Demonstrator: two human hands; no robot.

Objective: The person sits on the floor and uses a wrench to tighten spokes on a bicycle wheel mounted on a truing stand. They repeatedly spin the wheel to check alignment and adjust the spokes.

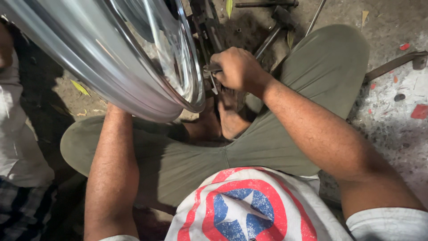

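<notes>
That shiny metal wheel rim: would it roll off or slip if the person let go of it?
The wheel rim is round and stands tilted on edge, so it would likely roll or topple. Its polished surface looks slippery. It seems stiff, and probably heavy for one arm. The right hand grips a small tool beside it.

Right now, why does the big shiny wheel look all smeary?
In the head view, the rim is very close to the camera, so it blurs and bright light streaks across it; the right hand and its tool look sharper; the left side is dark.
</notes>
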